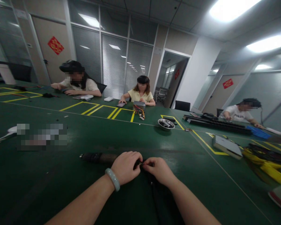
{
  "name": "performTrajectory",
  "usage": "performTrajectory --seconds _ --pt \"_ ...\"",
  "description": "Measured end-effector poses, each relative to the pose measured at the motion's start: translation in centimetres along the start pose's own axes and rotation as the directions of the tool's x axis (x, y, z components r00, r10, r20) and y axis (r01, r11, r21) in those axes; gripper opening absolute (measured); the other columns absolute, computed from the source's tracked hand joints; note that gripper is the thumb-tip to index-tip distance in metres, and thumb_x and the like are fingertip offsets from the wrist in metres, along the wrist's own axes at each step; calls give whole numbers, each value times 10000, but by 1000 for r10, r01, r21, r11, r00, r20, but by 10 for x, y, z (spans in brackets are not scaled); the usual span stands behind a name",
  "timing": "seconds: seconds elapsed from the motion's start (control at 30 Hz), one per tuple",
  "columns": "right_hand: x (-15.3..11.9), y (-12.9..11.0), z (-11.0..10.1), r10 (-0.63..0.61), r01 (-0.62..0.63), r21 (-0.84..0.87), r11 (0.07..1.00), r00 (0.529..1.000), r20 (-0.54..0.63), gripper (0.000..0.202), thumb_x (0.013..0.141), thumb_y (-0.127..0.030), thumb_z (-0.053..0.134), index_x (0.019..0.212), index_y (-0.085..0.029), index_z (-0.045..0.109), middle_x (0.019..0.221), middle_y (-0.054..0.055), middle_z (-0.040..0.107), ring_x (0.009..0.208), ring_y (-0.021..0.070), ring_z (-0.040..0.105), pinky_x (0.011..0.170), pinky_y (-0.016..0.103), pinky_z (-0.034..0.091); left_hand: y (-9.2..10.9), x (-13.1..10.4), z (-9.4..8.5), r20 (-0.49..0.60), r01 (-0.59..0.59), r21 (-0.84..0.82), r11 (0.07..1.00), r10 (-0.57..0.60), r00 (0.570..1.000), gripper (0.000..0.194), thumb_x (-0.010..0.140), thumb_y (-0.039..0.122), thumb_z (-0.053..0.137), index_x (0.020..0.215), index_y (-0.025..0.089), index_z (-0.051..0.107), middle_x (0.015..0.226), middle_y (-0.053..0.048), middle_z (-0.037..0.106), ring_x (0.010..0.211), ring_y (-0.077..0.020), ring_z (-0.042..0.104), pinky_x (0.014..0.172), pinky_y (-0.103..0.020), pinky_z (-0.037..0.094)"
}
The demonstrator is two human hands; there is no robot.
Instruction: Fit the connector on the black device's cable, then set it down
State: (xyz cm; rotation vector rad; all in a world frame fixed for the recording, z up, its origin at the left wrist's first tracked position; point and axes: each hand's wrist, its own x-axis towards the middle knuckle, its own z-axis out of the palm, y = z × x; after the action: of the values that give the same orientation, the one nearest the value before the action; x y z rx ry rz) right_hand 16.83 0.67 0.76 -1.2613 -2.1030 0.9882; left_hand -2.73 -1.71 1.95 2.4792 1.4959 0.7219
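A long dark cylindrical object point(100, 157) lies across the green table, with a small pale tip at its left end. My left hand point(126, 167), with a pale green bangle above it, is closed around the object's right end. Close beside it, my right hand point(158, 168) is closed in a pinch. A tiny brassy piece point(140, 163) shows between the two hands' fingertips; I cannot tell which part it belongs to. A black strap or cable point(154, 190) runs from below my right hand toward me. My fingers partly hide the ends.
A metal bowl of small dark parts point(166, 124) stands ahead. Three people sit across the table. A box with coloured wires point(139, 107), a grey case point(227, 146), black rails point(215, 124) and a yellow-black bag point(269, 162) lie around. Yellow tape marks the tabletop.
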Motion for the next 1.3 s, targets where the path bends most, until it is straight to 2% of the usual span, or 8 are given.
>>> performTrajectory --seconds 0.23,1.3 --pt "0 -3 -2 6 -6 4 1000 1000 10 174 801 -309 604 855 -194 723 800 3 694 727 150 612 644 230 408 1 0 -1 26 21 32 999 -22 999 159 797 223 526 946 233 578 918 -6 626 871 -189 569 805 -342 415" --pt "0 -2 -3 13 -13 4 1000 1000 24 175 804 -296 602 869 -189 723 821 11 703 749 159 617 665 234 417 0 0 -2 24 -34 37 999 33 999 117 809 204 535 905 233 594 926 -1 635 883 -188 573 816 -344 429"
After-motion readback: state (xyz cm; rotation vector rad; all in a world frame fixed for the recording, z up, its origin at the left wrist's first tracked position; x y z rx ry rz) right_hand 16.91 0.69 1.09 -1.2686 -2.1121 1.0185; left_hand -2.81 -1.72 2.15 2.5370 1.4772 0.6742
